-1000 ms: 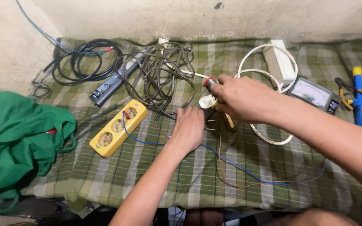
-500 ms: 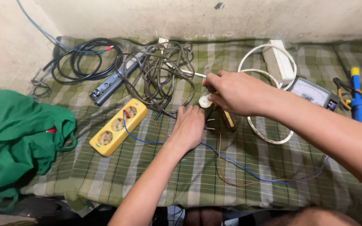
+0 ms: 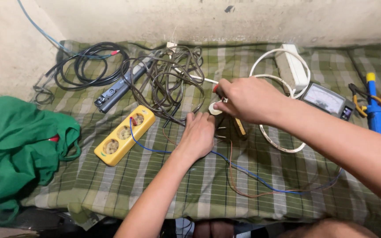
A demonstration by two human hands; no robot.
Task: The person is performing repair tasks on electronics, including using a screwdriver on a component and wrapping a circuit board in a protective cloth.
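My left hand [image 3: 199, 134] lies palm down on the green checked cloth [image 3: 190, 189], its thumb side pressed against a small dark part with a yellow edge [image 3: 232, 128], holding it steady. Just above that part, my right hand [image 3: 245, 99] is closed around a thin tool with a red handle end [image 3: 215, 88], next to a small white round piece [image 3: 214, 109]. A blue wire [image 3: 243, 169] and a brown wire [image 3: 243, 194] run from the part across the cloth. The blue wire also reaches the yellow three-socket power strip [image 3: 124, 134] to the left.
A grey cable tangle [image 3: 173, 79], a black cable coil [image 3: 84, 66] and a long grey device [image 3: 117, 90] lie at the back. A white power strip [image 3: 294, 66], an analog meter [image 3: 327, 99], yellow-handled pliers [image 3: 360, 99] and a blue tool [image 3: 374, 112] sit right. A green cloth bag [image 3: 18, 150] lies left.
My right hand has shifted slightly left over the dark part. My left hand has stayed in place.
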